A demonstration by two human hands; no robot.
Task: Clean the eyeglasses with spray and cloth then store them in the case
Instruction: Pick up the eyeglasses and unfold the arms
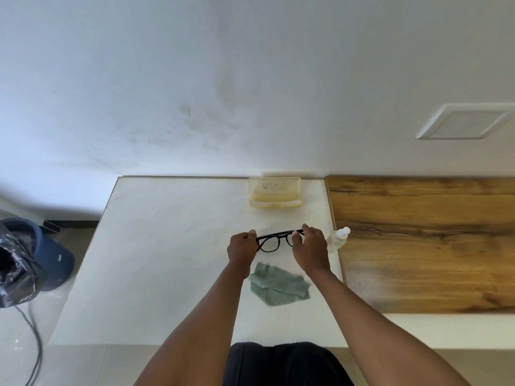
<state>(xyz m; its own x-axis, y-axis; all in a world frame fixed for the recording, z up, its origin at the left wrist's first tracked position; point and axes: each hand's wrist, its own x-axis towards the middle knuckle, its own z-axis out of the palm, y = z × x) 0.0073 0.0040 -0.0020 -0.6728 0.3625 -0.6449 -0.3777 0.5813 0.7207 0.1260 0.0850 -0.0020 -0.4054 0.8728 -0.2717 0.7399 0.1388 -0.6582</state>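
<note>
A white wall (250, 79) with faint grey smudges rises behind a pale marble-look worktop (156, 246), which meets a wood-grain surface (423, 240) on its right. A white plate (468, 122) sits on the wall. Pale tiled floor (55, 358) holds a blue bin (53, 254) with a black bag (14, 271)

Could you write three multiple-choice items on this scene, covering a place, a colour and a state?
1. Where is the spray bottle?
A. beside the right hand
B. inside the case
C. on the cloth

2. What colour is the cloth?
A. red
B. grey-green
C. black

3. How are the eyeglasses held?
A. by one hand
B. lying untouched
C. by both hands

Answers: 1 A, it stands just right of that hand. 2 B, it lies grey-green on the white table. 3 C, the left hand and right hand each grip an end; the yellowish case lies beyond.
</note>
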